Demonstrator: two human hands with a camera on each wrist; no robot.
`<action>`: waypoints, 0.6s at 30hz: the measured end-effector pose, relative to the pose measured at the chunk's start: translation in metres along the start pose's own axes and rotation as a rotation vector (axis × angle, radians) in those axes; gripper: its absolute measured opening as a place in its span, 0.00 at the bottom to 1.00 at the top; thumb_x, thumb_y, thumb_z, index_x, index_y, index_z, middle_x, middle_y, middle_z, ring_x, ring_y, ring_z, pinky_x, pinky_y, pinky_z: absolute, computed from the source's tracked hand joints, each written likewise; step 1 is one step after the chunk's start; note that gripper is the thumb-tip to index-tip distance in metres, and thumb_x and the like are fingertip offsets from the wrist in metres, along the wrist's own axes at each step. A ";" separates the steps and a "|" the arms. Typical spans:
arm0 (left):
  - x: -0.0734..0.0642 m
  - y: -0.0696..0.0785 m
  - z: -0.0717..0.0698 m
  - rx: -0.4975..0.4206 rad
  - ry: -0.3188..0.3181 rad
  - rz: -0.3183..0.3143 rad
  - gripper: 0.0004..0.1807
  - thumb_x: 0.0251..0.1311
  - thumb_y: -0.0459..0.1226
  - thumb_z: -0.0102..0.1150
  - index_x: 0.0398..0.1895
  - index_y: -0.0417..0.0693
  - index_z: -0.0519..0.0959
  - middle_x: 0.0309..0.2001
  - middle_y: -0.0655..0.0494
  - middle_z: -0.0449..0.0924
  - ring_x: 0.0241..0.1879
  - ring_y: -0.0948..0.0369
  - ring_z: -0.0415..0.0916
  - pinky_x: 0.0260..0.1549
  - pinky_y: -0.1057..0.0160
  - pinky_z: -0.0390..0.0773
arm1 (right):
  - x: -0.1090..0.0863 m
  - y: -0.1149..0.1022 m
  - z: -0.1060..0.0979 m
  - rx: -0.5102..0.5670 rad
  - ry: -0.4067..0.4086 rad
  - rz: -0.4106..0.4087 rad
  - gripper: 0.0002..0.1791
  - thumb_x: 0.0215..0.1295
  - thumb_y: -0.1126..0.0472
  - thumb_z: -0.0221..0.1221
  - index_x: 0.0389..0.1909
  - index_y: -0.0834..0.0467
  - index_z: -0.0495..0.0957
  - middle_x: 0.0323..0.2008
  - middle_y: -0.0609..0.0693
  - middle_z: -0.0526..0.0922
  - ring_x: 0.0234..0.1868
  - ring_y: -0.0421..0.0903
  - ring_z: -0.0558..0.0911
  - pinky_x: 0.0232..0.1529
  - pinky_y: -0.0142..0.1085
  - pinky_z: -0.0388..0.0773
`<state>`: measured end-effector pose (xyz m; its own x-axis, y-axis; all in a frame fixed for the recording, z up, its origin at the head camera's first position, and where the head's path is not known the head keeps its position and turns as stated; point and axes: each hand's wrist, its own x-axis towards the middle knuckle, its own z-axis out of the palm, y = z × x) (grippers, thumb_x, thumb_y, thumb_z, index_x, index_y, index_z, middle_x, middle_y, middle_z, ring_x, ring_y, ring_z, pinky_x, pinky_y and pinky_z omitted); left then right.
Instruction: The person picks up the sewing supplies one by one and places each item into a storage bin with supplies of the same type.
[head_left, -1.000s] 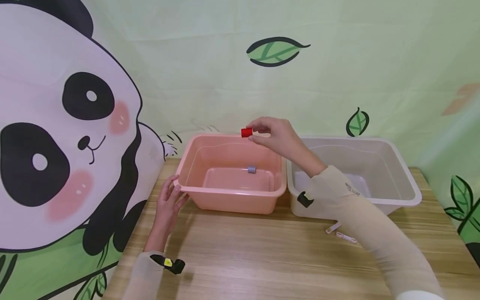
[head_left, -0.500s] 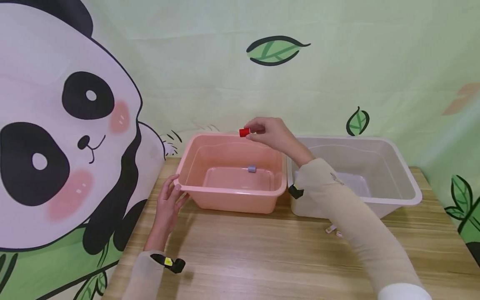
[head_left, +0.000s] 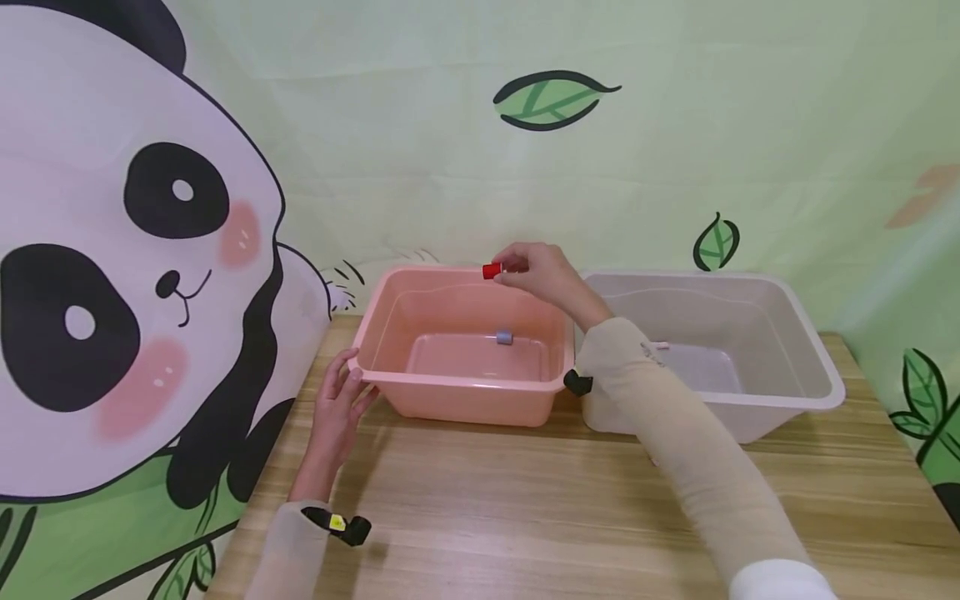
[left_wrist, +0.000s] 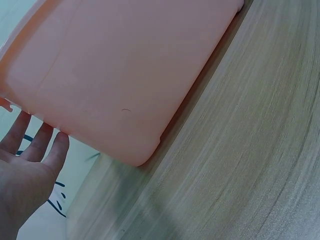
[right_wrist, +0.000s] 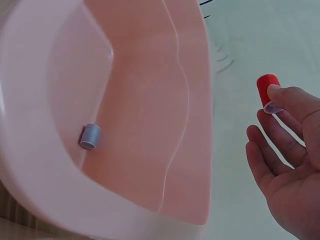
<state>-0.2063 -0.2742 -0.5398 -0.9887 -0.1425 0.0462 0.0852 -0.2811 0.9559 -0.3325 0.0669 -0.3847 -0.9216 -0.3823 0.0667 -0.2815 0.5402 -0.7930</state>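
Note:
My right hand (head_left: 542, 271) pinches a red thread spool (head_left: 492, 271) between thumb and fingertips, high over the back rim of the pink bin (head_left: 457, 404). In the right wrist view the red spool shows a pale rim at its ends, and the other fingers spread loosely below it. A blue-grey thread spool (right_wrist: 90, 136) lies on its side on the bin's floor, near the back right. At the bin's front left corner, my left hand (head_left: 339, 408) touches the rim with extended fingers. The left wrist view has its fingertips right under the rim, against the outer wall.
A grey bin (head_left: 780, 406) stands close to the right of the pink one, partly covered by my right sleeve (head_left: 675, 425). A small pale pink piece (head_left: 661, 345) lies inside it. Both bins sit on a wooden table (head_left: 480, 508) before a panda-printed cloth backdrop (head_left: 420, 125).
My right forearm has swung left, and the hand has dipped slightly with the red spool. The sleeve now hides two pale clips on the table and uncovers the grey bin's pink piece.

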 end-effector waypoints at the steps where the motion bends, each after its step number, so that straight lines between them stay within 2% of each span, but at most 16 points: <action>1: 0.000 0.000 0.000 0.000 0.001 -0.002 0.20 0.77 0.40 0.52 0.69 0.55 0.67 0.64 0.52 0.68 0.52 0.62 0.80 0.54 0.62 0.82 | 0.000 0.001 0.001 0.004 0.002 0.004 0.16 0.70 0.59 0.65 0.56 0.56 0.81 0.49 0.52 0.84 0.50 0.50 0.81 0.54 0.41 0.83; 6: 0.000 0.002 0.000 0.007 -0.007 -0.008 0.21 0.77 0.40 0.52 0.69 0.55 0.67 0.65 0.52 0.67 0.52 0.62 0.79 0.55 0.61 0.81 | 0.001 0.004 0.002 0.003 0.006 0.021 0.17 0.70 0.58 0.64 0.57 0.55 0.81 0.52 0.52 0.83 0.55 0.51 0.78 0.55 0.43 0.82; 12: 0.000 0.002 0.000 0.021 0.000 -0.017 0.22 0.76 0.41 0.53 0.70 0.55 0.67 0.66 0.52 0.67 0.53 0.62 0.79 0.57 0.59 0.81 | 0.003 0.009 0.002 -0.035 0.006 0.014 0.21 0.70 0.56 0.64 0.61 0.58 0.78 0.60 0.55 0.80 0.63 0.53 0.74 0.61 0.48 0.78; 18: 0.000 0.002 0.001 0.014 -0.002 -0.022 0.23 0.76 0.41 0.52 0.71 0.53 0.65 0.66 0.52 0.66 0.53 0.62 0.79 0.55 0.61 0.81 | 0.002 0.010 0.001 -0.032 0.015 0.030 0.21 0.70 0.54 0.64 0.61 0.56 0.79 0.59 0.52 0.80 0.62 0.52 0.74 0.61 0.48 0.79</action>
<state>-0.2058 -0.2741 -0.5378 -0.9906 -0.1341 0.0254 0.0613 -0.2711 0.9606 -0.3373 0.0707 -0.3930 -0.9337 -0.3543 0.0520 -0.2616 0.5755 -0.7748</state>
